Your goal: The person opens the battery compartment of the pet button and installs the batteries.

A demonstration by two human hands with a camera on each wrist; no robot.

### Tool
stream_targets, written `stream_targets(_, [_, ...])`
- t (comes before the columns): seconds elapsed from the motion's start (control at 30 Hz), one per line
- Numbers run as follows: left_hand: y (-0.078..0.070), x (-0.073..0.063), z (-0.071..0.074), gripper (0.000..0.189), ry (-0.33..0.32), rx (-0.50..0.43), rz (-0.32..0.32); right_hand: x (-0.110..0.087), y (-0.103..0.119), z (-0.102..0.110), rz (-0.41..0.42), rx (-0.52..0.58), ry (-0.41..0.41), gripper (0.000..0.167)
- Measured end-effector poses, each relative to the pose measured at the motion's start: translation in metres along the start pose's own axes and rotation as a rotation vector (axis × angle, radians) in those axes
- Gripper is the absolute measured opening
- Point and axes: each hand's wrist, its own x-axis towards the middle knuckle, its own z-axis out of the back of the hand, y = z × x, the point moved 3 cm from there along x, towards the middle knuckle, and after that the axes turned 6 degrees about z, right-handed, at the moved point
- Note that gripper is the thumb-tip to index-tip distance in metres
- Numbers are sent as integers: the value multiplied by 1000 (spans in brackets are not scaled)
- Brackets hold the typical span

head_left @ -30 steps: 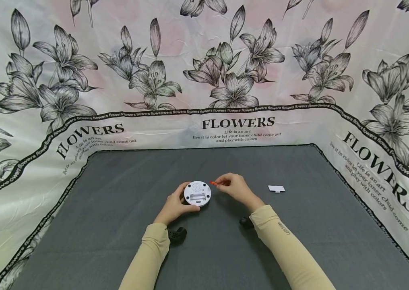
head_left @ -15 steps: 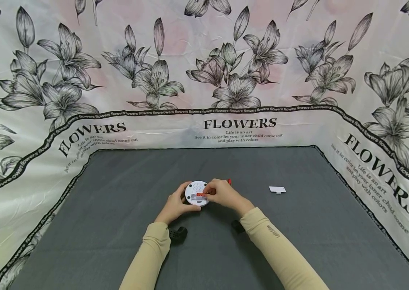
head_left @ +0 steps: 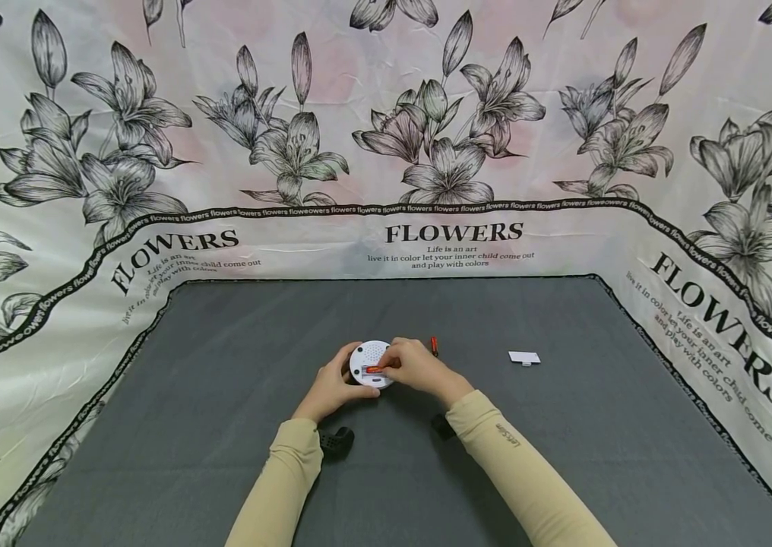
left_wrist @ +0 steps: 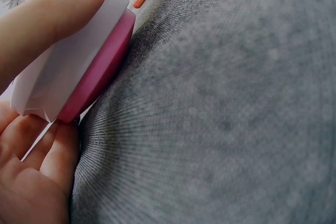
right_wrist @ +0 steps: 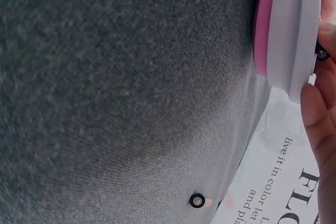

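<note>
My left hand (head_left: 326,389) grips a round white device (head_left: 367,355) by its edge, thumb on the near side. Its perforated back, with small dark feet and a battery compartment, faces up. The wrist views show a pink layer (left_wrist: 100,74) on its underside, close over the cloth. With thumb and fingertips my right hand (head_left: 420,366) pinches a red battery (head_left: 374,370) lying along the compartment; the fingers cover its right part. In the right wrist view the battery's dark end (right_wrist: 322,53) shows between the fingers. A second red battery (head_left: 435,346) lies just beyond the right hand.
A white battery cover (head_left: 524,357) with a small tab lies to the right on the grey cloth (head_left: 256,327). Black wrist-worn units (head_left: 336,444) sit beneath both forearms. A flower-printed curtain (head_left: 454,243) bounds the cloth at the back and sides.
My right hand has brought the battery leftward from beside the device into its compartment and lowered it slightly. The second battery has come into sight behind that hand. My left hand holds still.
</note>
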Motion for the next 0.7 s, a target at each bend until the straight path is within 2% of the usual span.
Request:
stream_targets(0.2, [0,-1,0,97,-11,1,5,-3,-1,0,22,-1,-22,9])
stream_targets(0.33, [2,0,-1,97,-15,5,11,-8,-8,0,-18,62,-75,14])
stream_targets(0.47, [0,0,-1,97,-25,0,19,-11,-14,2,-57,121,-138,9])
stream_targets(0.7, [1,0,-2,97,-27,-10,25,-13,-19,2,-80,127,-195,6])
